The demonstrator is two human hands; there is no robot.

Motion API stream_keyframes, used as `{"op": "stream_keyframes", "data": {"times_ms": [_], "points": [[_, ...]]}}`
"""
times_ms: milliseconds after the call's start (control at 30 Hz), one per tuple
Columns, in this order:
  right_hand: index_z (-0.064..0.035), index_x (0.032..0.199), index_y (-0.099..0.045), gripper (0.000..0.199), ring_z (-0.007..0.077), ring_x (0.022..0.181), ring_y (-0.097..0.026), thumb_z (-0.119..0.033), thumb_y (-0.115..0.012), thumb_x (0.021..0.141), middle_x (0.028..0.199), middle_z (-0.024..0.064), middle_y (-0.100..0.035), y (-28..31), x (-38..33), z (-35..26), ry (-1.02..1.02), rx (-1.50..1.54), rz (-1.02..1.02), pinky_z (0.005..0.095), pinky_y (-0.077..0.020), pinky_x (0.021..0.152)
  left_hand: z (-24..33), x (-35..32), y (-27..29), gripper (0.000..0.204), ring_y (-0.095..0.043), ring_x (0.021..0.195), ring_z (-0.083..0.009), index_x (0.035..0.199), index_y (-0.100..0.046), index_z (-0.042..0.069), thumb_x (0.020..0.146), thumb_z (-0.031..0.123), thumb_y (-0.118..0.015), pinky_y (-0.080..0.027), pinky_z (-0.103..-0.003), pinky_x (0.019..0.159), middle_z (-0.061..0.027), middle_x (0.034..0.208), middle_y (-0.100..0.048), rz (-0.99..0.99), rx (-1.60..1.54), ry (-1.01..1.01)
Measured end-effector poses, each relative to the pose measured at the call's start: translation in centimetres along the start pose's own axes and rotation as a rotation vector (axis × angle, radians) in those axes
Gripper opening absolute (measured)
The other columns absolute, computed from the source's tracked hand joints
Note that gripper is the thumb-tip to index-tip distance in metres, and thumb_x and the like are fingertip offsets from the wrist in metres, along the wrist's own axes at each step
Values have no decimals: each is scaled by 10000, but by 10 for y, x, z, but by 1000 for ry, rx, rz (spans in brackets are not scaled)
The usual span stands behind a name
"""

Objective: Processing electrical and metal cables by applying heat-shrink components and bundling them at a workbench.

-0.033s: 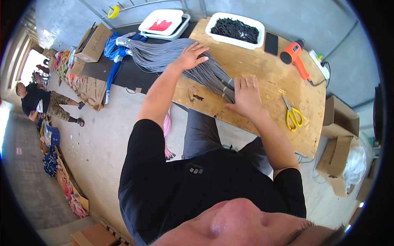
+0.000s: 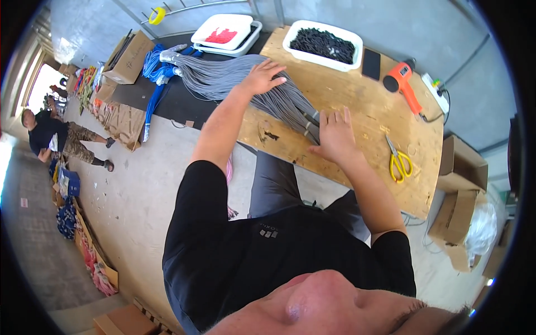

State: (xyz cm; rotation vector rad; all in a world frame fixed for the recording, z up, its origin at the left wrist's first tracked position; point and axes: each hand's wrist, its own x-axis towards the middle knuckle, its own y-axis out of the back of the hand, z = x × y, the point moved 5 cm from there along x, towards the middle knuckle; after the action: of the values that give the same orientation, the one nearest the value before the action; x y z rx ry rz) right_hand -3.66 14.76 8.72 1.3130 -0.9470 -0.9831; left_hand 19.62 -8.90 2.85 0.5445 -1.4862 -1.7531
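Observation:
A thick bundle of thin grey cables (image 2: 215, 72) lies across the table, running from the far left toward the middle. My left hand (image 2: 262, 77) rests flat on top of the bundle, fingers stretched out and thumb apart. At the bundle's near right end, dark bands (image 2: 310, 124) wrap the cables. My right hand (image 2: 336, 137) lies against that end with its fingers extended and its thumb out to the side. It covers the cable tips.
Yellow-handled scissors (image 2: 400, 162) and an orange heat gun (image 2: 403, 86) lie on the right. Behind are a dark phone (image 2: 371, 63), a white tub of black pieces (image 2: 324, 46) and a tub with red pieces (image 2: 221, 34). Blue cables (image 2: 153, 103) hang left. A person (image 2: 56, 134) stands far left.

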Motion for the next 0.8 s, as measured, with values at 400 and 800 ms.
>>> {"op": "stream_keyframes", "data": {"times_ms": [400, 800], "points": [[-95, 1573, -415, 1106, 345, 1261, -633, -450, -949, 671, 1295, 190, -679, -2, 15, 5, -67, 70, -235, 537, -345, 1227, -16, -9, 0, 390, -625, 1164, -310, 1108, -765, 160, 1026, 512, -620, -432, -452, 1102, -70, 1117, -706, 214, 21, -99], [-122, 1485, -550, 933, 346, 1274, -604, -293, -940, 655, 1314, 149, -663, -2, 1, 0, 209, 272, -112, 502, -380, 1200, -5, -121, 35, 287, -647, 1027, -313, 1000, -776, 121, 948, 399, -730, -479, -442, 996, -81, 979, -689, 155, 80, -95]]}}
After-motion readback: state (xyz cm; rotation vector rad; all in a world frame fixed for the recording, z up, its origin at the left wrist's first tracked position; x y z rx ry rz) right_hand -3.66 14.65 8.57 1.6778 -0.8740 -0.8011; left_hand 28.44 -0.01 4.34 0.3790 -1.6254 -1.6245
